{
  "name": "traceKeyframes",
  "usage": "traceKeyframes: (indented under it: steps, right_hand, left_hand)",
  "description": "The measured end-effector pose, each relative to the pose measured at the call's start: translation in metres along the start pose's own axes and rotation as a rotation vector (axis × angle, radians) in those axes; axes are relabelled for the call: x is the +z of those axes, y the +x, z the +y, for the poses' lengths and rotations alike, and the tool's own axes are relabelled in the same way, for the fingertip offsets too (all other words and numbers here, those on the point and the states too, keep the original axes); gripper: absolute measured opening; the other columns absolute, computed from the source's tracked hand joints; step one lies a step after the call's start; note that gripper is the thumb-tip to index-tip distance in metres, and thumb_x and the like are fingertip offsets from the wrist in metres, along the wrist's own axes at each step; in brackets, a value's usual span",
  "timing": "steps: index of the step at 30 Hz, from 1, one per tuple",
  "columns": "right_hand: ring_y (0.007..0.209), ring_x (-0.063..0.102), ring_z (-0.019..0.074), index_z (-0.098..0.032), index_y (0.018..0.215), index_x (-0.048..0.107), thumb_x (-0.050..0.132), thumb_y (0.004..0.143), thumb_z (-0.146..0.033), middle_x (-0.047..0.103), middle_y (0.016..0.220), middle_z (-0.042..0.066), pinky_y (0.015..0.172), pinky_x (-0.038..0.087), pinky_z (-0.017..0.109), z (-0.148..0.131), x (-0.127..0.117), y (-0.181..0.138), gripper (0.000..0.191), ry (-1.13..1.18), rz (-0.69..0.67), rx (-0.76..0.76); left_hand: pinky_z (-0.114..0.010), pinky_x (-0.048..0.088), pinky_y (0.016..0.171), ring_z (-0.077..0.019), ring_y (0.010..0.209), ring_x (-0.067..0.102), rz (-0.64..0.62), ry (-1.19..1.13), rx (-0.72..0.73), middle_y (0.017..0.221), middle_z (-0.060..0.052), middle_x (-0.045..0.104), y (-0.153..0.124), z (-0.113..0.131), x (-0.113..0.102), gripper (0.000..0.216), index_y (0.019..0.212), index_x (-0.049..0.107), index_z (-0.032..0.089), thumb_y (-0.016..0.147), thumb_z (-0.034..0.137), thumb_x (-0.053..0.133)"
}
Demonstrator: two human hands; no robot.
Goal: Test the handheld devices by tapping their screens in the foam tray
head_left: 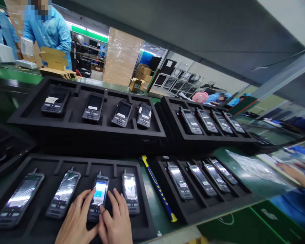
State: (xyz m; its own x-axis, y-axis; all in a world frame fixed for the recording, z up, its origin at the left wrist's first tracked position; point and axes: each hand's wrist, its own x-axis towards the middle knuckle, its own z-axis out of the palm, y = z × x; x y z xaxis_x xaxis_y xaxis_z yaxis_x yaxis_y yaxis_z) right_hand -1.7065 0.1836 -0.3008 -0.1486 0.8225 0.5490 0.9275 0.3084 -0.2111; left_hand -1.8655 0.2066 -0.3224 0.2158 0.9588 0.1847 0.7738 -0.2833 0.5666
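A handheld radio phone point(101, 191) with a stub antenna, a lit blue-and-white screen and a keypad lies in a slot of the black foam tray point(73, 159). My left hand point(77, 217) curves round its left side, the index finger along the screen edge and the thumb low by the keys. My right hand point(117, 218) rests over its lower right, thumb on the keypad, other fingers stretched out and apart. To the right lies a second radio phone with a bright screen point(130, 189). Two more, with dark reflective screens point(64, 191), lie to the left.
A blue-and-yellow strap-like stick point(159, 189) lies between the front trays. More radio phones fill the right front tray point(193, 206) and the raised trays behind point(91, 127). A shelf point(193, 30) hangs overhead. Co-workers in blue point(48, 34) stand beyond; another person's hand point(292, 173) is at right.
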Motion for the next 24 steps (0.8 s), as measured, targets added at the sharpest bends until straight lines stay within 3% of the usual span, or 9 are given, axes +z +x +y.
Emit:
traceKeyframes:
  steps: [8, 11, 14, 19, 24]
  right_hand:
    - [0.129, 0.049, 0.0305, -0.026, 0.096, 0.067, 0.057, 0.08, -0.017, 0.06, 0.13, 0.008, 0.097, 0.053, 0.054, 0.004, -0.008, 0.005, 0.021, 0.012, -0.035, -0.049]
    - [0.126, 0.052, 0.0312, -0.025, 0.109, 0.066, 0.055, 0.084, -0.018, 0.061, 0.128, 0.012, 0.09, 0.058, 0.053, 0.009, -0.016, 0.018, 0.028, 0.0, -0.069, -0.071]
    - [0.122, 0.055, 0.0337, -0.023, 0.121, 0.062, 0.05, 0.087, -0.017, 0.061, 0.125, 0.015, 0.086, 0.06, 0.055, 0.01, -0.017, 0.033, 0.036, -0.052, -0.062, 0.005]
    - [0.124, 0.052, 0.0397, -0.025, 0.118, 0.066, 0.052, 0.087, -0.019, 0.056, 0.13, 0.017, 0.086, 0.058, 0.061, 0.009, -0.006, 0.042, 0.034, -0.107, -0.08, 0.048]
    - [0.132, 0.043, 0.0349, -0.027, 0.122, 0.063, 0.048, 0.09, -0.018, 0.048, 0.138, 0.014, 0.09, 0.057, 0.057, 0.012, -0.008, 0.037, 0.036, -0.061, -0.025, 0.075]
  left_hand:
    - [-0.044, 0.054, 0.099, -0.0267, 0.12, 0.059, -0.052, -0.019, -0.027, 0.136, -0.011, 0.054, 0.0, -0.002, 0.002, 0.059, 0.139, 0.045, 0.03, 0.083, 0.043, 0.055]
    - [-0.044, 0.051, 0.103, -0.0261, 0.125, 0.055, -0.123, -0.013, -0.014, 0.139, -0.01, 0.052, 0.0, -0.009, 0.004, 0.064, 0.142, 0.041, 0.032, 0.081, 0.042, 0.058]
    - [-0.044, 0.049, 0.105, -0.0261, 0.127, 0.053, -0.149, 0.002, 0.01, 0.141, -0.009, 0.05, 0.0, -0.016, 0.005, 0.072, 0.145, 0.035, 0.036, 0.079, 0.04, 0.062]
    - [-0.046, 0.052, 0.102, -0.0269, 0.124, 0.055, -0.078, -0.001, 0.039, 0.139, -0.008, 0.051, -0.003, -0.013, 0.008, 0.073, 0.144, 0.034, 0.036, 0.077, 0.035, 0.062]
    - [-0.049, 0.052, 0.101, -0.0299, 0.122, 0.056, 0.019, -0.007, 0.018, 0.136, -0.01, 0.052, -0.004, -0.003, 0.012, 0.074, 0.142, 0.038, 0.033, 0.073, 0.028, 0.062]
